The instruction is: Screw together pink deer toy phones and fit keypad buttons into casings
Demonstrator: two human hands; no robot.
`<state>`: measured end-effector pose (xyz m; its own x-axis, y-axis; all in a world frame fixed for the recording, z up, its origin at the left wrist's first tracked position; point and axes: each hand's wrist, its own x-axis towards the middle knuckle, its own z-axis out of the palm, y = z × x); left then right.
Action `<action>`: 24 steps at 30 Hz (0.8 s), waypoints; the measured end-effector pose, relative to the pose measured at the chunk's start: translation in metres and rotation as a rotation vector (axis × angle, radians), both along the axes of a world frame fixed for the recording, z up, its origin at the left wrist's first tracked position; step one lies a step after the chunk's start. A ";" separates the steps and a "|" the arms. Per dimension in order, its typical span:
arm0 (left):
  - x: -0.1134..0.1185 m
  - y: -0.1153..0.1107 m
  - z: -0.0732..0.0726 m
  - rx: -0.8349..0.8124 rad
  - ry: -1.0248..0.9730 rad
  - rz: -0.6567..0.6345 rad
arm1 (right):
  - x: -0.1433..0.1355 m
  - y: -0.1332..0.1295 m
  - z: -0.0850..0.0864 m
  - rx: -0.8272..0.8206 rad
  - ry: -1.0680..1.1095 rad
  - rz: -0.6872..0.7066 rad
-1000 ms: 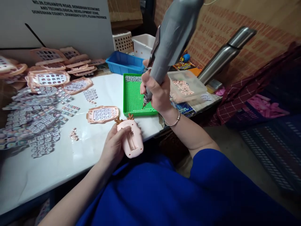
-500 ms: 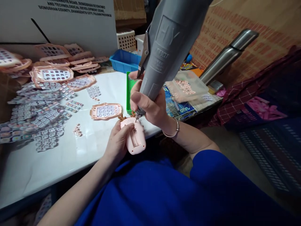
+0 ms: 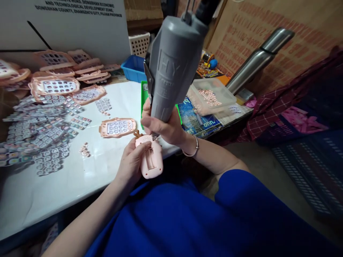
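My left hand [image 3: 130,157] is closed around a pink toy phone [image 3: 153,166] with brown antlers, its back turned up and its battery slot uncovered. Screw holes show at the phone's lower corners. My right hand [image 3: 167,125] grips a grey electric screwdriver [image 3: 173,67] upright, with the tip down at the phone's upper right corner. My fingers partly hide the tip, and I cannot tell whether it sits in a screw. Beyond my right hand is a green tray [image 3: 144,94] with small metal screws, partly covered by the screwdriver.
Pink front shells [image 3: 55,85] and button sheets [image 3: 50,134] are piled on the left. One shell with buttons [image 3: 118,127] lies nearer. A clear box of small pink pieces [image 3: 211,94], a steel flask [image 3: 257,60] and a blue bin [image 3: 133,67] stand toward the back.
The screwdriver's upper end has swung down and to the left, so its top now shows. The phone stays in my left hand, with the tip still at its upper right corner.
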<state>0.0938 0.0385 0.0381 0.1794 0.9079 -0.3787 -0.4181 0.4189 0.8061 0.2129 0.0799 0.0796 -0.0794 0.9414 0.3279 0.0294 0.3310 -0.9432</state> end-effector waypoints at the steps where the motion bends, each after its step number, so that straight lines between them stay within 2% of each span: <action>1: 0.000 0.000 0.001 0.000 -0.003 0.000 | 0.003 0.002 0.002 0.020 0.043 0.045; 3: 0.001 0.000 0.003 -0.016 -0.004 0.000 | 0.011 0.007 0.008 0.095 0.133 0.080; 6: 0.001 0.001 0.005 -0.050 0.015 -0.013 | 0.025 0.019 0.014 0.204 0.154 -0.096; 8: 0.000 0.002 0.005 -0.060 0.022 -0.031 | 0.035 0.028 0.010 0.200 0.105 -0.238; 10: -0.001 0.003 0.005 -0.059 0.016 -0.048 | 0.043 0.037 0.001 0.161 0.067 -0.305; 15: -0.002 0.005 0.004 -0.057 -0.010 -0.058 | 0.048 0.047 -0.020 0.127 0.069 -0.326; 19: -0.002 0.005 0.002 -0.052 -0.021 -0.052 | 0.045 0.048 -0.024 0.059 0.002 -0.335; 24: -0.002 0.006 0.001 -0.049 -0.037 -0.027 | 0.044 0.049 -0.025 0.093 0.062 -0.374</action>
